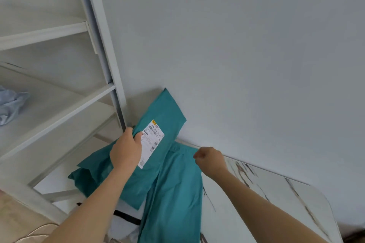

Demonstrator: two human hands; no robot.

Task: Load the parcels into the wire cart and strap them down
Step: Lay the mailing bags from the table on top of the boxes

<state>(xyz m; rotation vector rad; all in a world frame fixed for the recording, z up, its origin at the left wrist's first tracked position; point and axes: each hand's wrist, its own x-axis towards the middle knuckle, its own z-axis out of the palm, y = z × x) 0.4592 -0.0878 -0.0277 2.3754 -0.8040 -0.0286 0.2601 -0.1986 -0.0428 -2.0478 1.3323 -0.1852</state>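
We note: left hand [125,153] grips the labelled teal parcel [164,108] by its side edge, thumb on the label [151,142]. The parcel sits tilted at the marble tabletop [276,199]'s far left corner, beside the shelf post [116,94]. Right hand [210,161] has its fingers curled at the second teal parcel [173,193]'s far corner; whether it pinches the parcel, we cannot tell.

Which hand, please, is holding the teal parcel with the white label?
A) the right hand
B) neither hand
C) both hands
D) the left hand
D: the left hand grips the edge of the labelled parcel, with its thumb by the label, while the right hand is off to the side, clear of that parcel.
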